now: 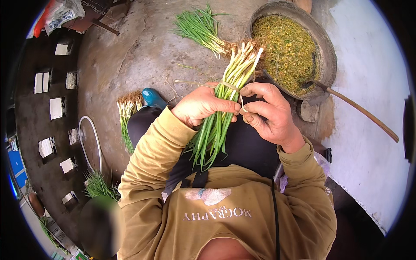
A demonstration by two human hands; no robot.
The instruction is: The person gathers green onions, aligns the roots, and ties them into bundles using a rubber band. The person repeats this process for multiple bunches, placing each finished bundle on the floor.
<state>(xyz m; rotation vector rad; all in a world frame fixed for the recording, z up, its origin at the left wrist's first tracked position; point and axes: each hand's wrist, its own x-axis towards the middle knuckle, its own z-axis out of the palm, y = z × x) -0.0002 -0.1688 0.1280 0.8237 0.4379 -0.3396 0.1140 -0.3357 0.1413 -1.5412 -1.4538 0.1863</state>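
Over my lap I have a bunch of green onions (224, 97), roots pointing away from me and green tops toward my body. My left hand (203, 105) is closed around the middle of the bunch, its thumb across the stalks. A pale flat tie strip (230, 85) circles the stalks just above that thumb, and one loose end sticks out to the left. The other end hangs at the right side, where my right hand (268, 112) pinches it between its fingers.
A loose pile of green onions (200, 29) lies on the concrete floor ahead. To the right stands a large round pan (328, 55) of chopped yellow-green matter with a wooden-handled tool (364, 112). Another onion bundle (125, 117) is beside my blue boot (153, 97); a white hose (94, 130) curves farther left.
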